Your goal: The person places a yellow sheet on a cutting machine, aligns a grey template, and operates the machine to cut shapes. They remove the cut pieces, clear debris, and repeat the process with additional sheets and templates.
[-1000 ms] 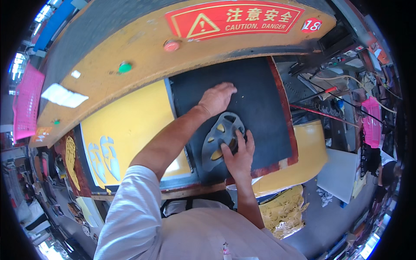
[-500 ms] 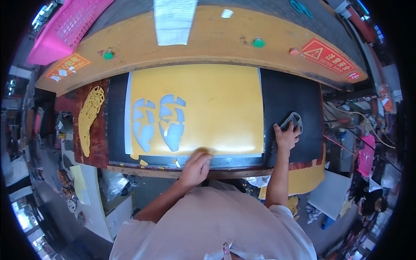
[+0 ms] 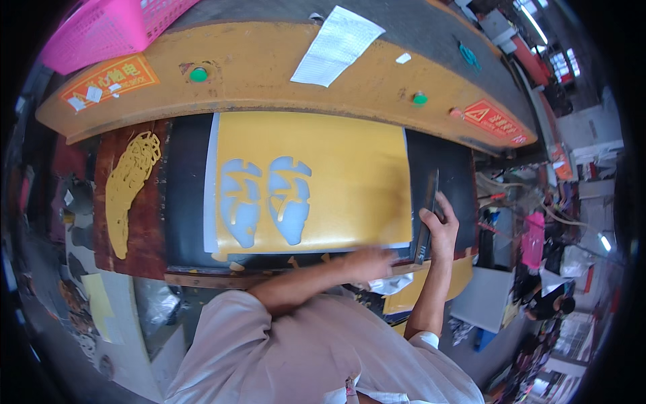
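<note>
A sheet of yellow material (image 3: 343, 182) lies over white backing on the black cutting board (image 3: 188, 202). Near its left side are two shoe-shaped groups of cut-outs (image 3: 242, 205) where pale backing shows through. At the sheet's right edge, my right hand (image 3: 442, 225) grips a dark metal cutting die (image 3: 425, 222), tipped up so its narrow side faces me. My left hand (image 3: 370, 264) is smeared by motion at the board's front edge, near the sheet's lower right corner; its fingers cannot be made out.
A stack of cut yellow pieces (image 3: 128, 195) sits on the reddish board at left. Across the back runs an orange machine beam (image 3: 256, 67) with green buttons, warning labels and a hanging paper sheet (image 3: 336, 47). A pink basket (image 3: 101, 34) stands at the upper left. Yellow scraps (image 3: 237, 267) lie along the front edge.
My right hand has brought the die from lying on the black board to standing on edge, nearer the sheet. My left hand has swept right along the front edge. The view has tilted.
</note>
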`<act>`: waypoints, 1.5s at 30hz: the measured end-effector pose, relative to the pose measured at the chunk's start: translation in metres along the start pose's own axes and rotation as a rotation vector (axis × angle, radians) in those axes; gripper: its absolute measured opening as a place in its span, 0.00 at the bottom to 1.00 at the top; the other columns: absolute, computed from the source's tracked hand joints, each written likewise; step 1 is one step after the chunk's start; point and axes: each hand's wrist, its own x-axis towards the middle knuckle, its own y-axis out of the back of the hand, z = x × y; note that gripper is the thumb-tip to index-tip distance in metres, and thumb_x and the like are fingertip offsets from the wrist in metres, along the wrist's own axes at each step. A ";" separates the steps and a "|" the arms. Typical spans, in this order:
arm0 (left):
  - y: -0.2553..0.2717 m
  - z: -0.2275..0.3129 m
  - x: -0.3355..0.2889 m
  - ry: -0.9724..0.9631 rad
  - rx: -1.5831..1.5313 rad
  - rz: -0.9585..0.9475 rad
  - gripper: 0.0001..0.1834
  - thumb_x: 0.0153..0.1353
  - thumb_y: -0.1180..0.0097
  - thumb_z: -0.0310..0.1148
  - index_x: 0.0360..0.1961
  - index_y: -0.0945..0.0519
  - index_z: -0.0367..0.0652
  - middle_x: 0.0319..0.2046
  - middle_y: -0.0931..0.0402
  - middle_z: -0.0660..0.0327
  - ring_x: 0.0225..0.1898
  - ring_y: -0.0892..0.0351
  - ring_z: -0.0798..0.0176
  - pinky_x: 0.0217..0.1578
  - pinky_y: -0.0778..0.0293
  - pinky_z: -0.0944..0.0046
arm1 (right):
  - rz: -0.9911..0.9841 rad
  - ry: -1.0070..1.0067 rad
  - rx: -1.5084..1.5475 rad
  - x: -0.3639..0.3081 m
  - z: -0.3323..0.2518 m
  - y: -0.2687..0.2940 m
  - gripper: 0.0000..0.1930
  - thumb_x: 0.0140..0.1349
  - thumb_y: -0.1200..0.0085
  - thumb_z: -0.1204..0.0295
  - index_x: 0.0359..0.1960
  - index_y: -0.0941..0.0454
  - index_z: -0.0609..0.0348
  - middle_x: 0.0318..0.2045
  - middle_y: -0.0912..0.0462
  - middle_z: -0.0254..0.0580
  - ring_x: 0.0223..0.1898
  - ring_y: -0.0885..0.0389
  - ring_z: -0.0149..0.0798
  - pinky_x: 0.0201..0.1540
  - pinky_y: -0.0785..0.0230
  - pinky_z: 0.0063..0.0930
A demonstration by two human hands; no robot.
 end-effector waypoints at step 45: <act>0.194 -0.199 -0.123 0.506 0.576 1.218 0.14 0.68 0.36 0.39 0.25 0.17 0.46 0.26 0.18 0.54 0.31 0.17 0.44 0.33 0.22 0.46 | 0.009 0.036 0.300 0.182 0.018 -0.133 0.18 0.77 0.40 0.62 0.53 0.15 0.69 0.38 0.12 0.36 0.39 0.17 0.27 0.47 0.23 0.25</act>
